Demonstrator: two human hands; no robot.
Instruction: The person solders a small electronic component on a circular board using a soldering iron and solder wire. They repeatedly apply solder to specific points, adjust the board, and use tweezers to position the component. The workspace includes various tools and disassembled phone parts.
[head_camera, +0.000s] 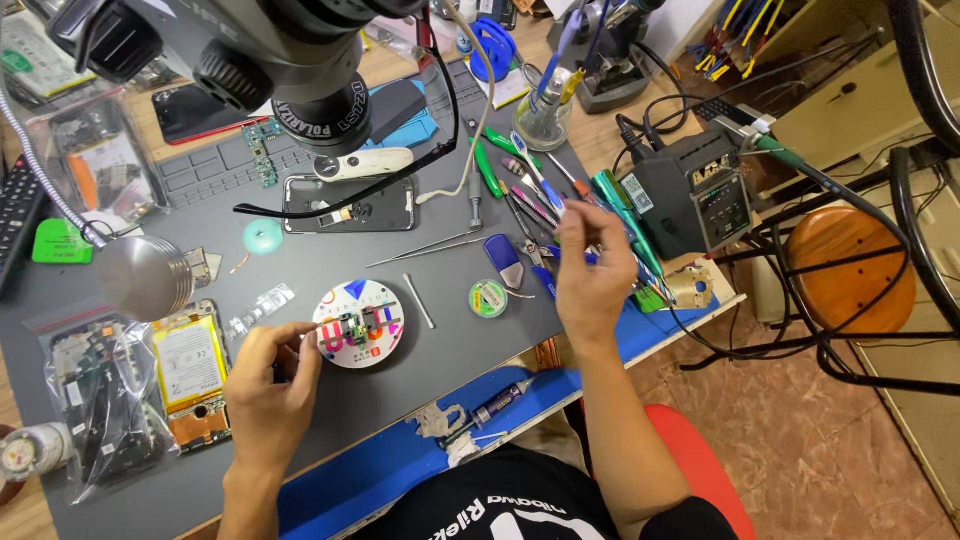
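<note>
My left hand (268, 382) rests on the grey work mat (420, 390), fingers pinched on a thin tool whose tip touches a small circuit part (352, 326) clamped on a round white holder (359, 323). My right hand (592, 262) hovers at the right over a heap of screwdrivers and tweezers (535, 200), fingers curled around a thin tool handle. An opened phone body (350, 207) lies beyond the holder, under the microscope head (300, 60).
A soldering station (695, 195) stands at the right table edge with cables. A yellow phone battery (190, 362) and bagged parts (95, 400) lie at the left. A lamp head (145, 278), solder wire reel (488, 298), tweezers (430, 247) and a wooden stool (850, 268) surround the mat.
</note>
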